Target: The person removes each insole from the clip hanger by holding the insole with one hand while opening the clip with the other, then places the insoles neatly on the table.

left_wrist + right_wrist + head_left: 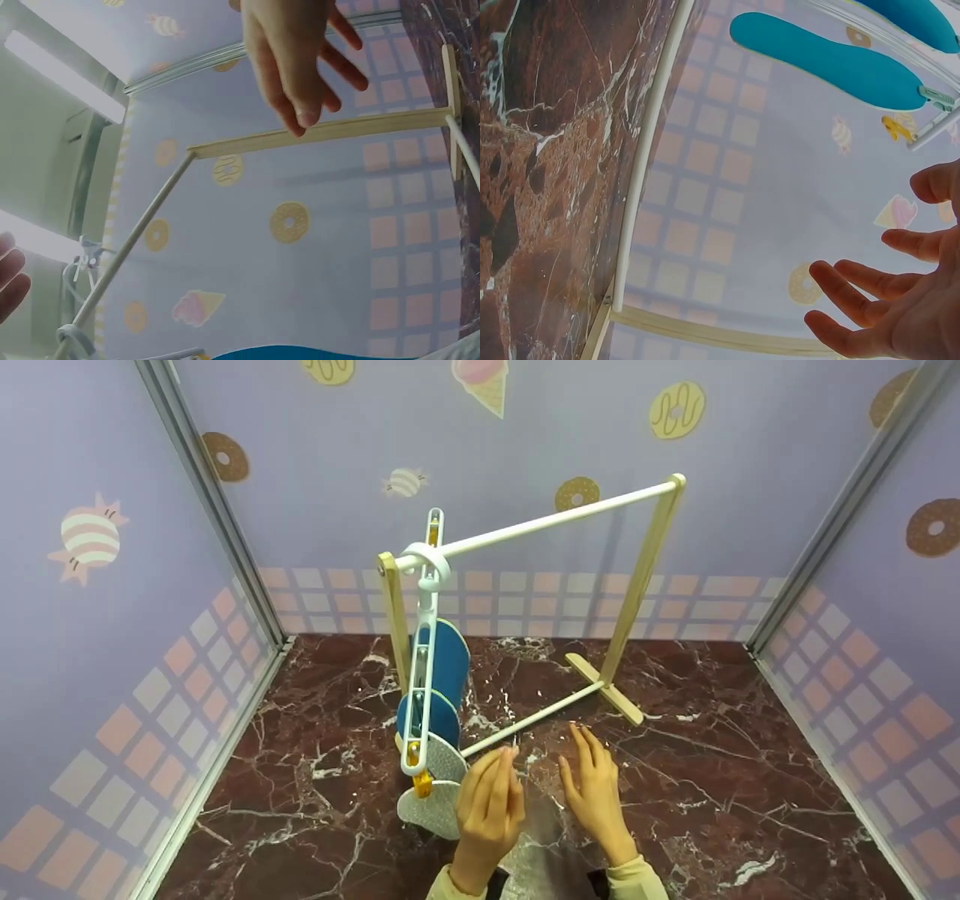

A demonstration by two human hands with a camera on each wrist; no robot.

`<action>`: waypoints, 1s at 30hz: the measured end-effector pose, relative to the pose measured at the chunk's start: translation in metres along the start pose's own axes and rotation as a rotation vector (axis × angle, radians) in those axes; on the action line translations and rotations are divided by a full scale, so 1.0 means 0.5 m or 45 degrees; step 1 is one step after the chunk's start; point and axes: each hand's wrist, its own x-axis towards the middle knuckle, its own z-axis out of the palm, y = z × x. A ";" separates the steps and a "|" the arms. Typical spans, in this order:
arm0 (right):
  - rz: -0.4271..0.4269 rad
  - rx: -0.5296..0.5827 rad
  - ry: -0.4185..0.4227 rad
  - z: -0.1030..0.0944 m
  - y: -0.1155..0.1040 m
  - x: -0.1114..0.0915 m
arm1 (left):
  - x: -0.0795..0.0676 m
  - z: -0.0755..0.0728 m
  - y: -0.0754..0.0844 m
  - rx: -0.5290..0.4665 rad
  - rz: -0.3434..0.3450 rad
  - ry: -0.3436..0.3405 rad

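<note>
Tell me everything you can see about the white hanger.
The hanger is white and looks like plastic: a long, slotted bar with a rounded hook and several clips, including an orange one. The hook loops over the white rod near its left end. In the right wrist view, a greenish clip grips a blue insole. Neither the left hand nor the right hand touches the hanger.

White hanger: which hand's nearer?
Left. In the head view, the left hand is below and right of the white hanger; the right hand is farther right.
</note>
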 end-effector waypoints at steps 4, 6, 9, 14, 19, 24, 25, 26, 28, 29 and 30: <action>0.014 -0.005 -0.006 -0.001 -0.001 -0.001 | 0.028 -0.007 0.000 0.002 0.036 0.084; 0.014 -0.013 -0.006 -0.001 0.000 -0.002 | 0.036 -0.010 0.000 0.035 0.047 0.113; 0.017 -0.018 -0.004 0.000 0.000 -0.004 | 0.042 -0.013 0.000 0.124 0.065 0.173; 0.034 -0.017 -0.025 0.000 -0.004 -0.006 | 0.045 -0.017 -0.002 0.277 0.105 0.333; 0.067 -0.012 -0.068 -0.001 -0.009 -0.008 | 0.059 -0.023 -0.008 0.384 0.098 0.492; 0.069 -0.021 -0.075 0.000 -0.010 -0.011 | 0.064 -0.031 -0.012 0.479 -0.060 0.577; 0.065 -0.024 -0.073 0.001 -0.010 -0.011 | 0.062 -0.033 -0.013 0.476 -0.103 0.579; 0.061 -0.025 -0.072 0.001 -0.010 -0.012 | 0.057 -0.035 -0.015 0.466 -0.144 0.574; 0.051 -0.024 -0.068 0.003 -0.009 -0.013 | 0.045 -0.041 -0.018 0.441 -0.217 0.556; 0.048 -0.024 -0.070 0.003 -0.010 -0.013 | 0.041 -0.043 -0.020 0.423 -0.248 0.555; 0.043 -0.025 -0.068 0.004 -0.010 -0.013 | 0.034 -0.045 -0.022 0.400 -0.284 0.548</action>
